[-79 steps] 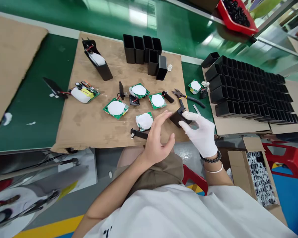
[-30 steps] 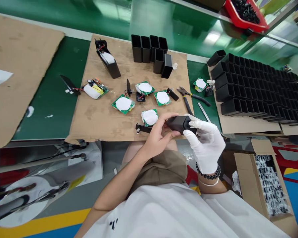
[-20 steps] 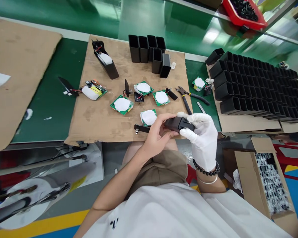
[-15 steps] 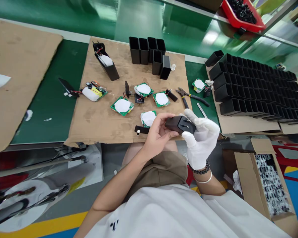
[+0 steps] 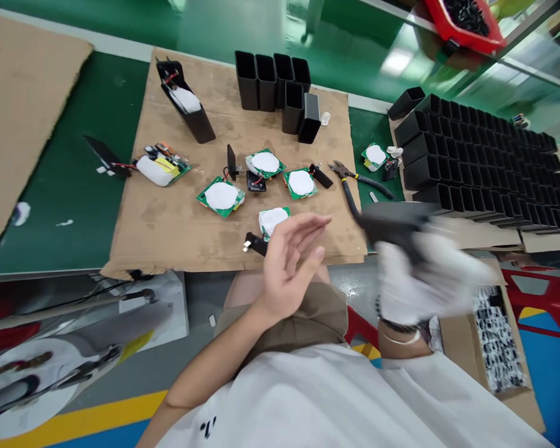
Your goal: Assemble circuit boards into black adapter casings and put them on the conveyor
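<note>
My left hand is bare and holds nothing; its fingers are stretched out over the front edge of the cardboard. My right hand, in a white glove and smeared by motion, grips a black plug adapter off to the right. Just beyond my left hand lies a green circuit board with a white pad, partly covered. Similar circuit boards are spread behind it, wired to small black plug pieces. Diagonal cutters with black and yellow handles rest near the sheet's right side.
Black empty housings stand at the back of the cardboard sheet. Many more black housings fill the right side. An open carton of wrapped parts is below right. A red bin sits at the far right.
My right hand has carried the black plug adapter away to the right. My left hand has let go of it and opened. The view has shifted slightly.
</note>
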`<state>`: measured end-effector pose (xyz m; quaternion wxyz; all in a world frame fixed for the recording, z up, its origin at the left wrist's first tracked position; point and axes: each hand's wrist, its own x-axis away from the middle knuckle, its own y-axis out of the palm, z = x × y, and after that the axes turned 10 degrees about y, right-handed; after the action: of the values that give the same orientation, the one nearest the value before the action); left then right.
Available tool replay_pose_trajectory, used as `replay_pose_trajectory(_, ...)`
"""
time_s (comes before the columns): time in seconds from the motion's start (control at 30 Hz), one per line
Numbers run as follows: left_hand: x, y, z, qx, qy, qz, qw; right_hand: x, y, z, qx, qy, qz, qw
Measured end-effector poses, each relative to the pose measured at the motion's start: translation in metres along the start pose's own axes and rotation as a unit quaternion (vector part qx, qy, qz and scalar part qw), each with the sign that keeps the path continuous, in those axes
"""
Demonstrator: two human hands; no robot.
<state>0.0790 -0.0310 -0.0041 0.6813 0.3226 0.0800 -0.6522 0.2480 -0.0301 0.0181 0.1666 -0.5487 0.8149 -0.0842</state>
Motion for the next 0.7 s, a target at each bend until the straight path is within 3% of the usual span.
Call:
replay_pose_trajectory(0.1,0.000,0.004,0.020,-0.038,0.119,0.071,0.990,0.000,0.023,0.019,0.072,-0.043,-0.044,0.995)
replay_pose_trajectory(0.17,-0.001,0.003,0.027,-0.050,0.158,0.082,0.983,-0.003,0.031,0.024,0.122,-0.085,-0.053,0.987)
replay_pose_trajectory(0.33,0.003,-0.004,0.018,-0.120,0.142,0.018,0.982,-0.013,0.024,0.010,0.160,-0.121,-0.066,0.977)
replay_pose_trajectory(0.53,0.012,-0.006,-0.004,-0.259,0.127,-0.090,0.953,-0.020,0.022,0.006,-0.004,-0.006,-0.069,0.998)
replay_pose_trajectory(0.7,0.008,-0.002,-0.009,-0.292,0.125,-0.118,0.941,-0.023,0.022,0.001,0.130,-0.111,-0.105,0.980)
